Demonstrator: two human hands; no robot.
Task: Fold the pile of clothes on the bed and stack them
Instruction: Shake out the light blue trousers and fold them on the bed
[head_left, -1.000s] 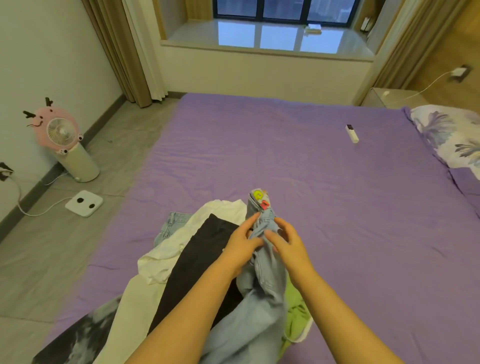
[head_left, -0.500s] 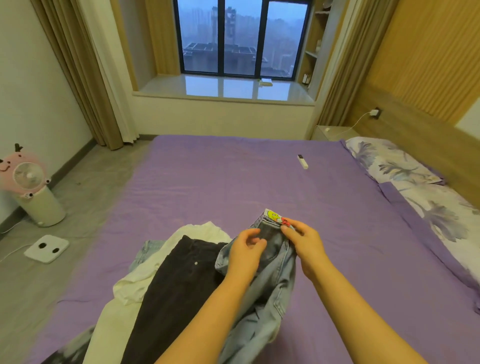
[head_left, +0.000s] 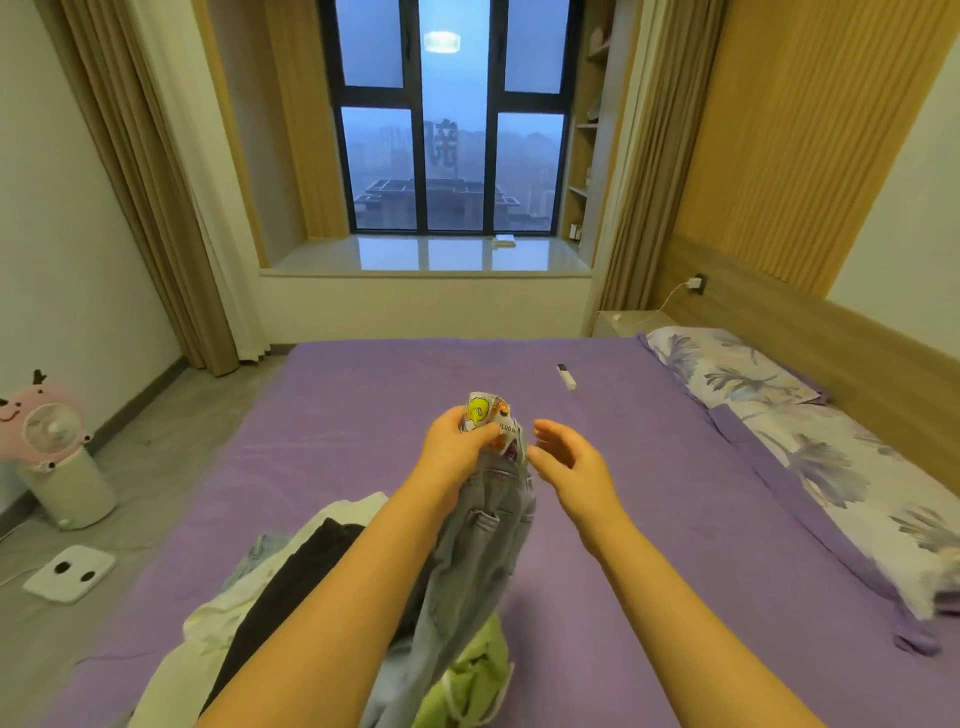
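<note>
Currently: left hand (head_left: 457, 447) raised above the bed (head_left: 363, 415), fingers curled round the printed waistband of the light-blue jeans (head_left: 488, 540), gripping it. Right hand (head_left: 569, 462) just beside the waistband, fingers spread and relaxed, grasping nothing. Jeans hanging from the left hand down to the pile of clothes (head_left: 291, 587) at the near left part of the bed: white, black and lime-green garments overlapping. Purple sheet, lightly wrinkled. On the floor at left, pink fan (head_left: 49, 441) and white scale (head_left: 70, 571). Window straight ahead. White remote (head_left: 566, 376) on the sheet further right; floral pillow (head_left: 737, 371) at far right.
</note>
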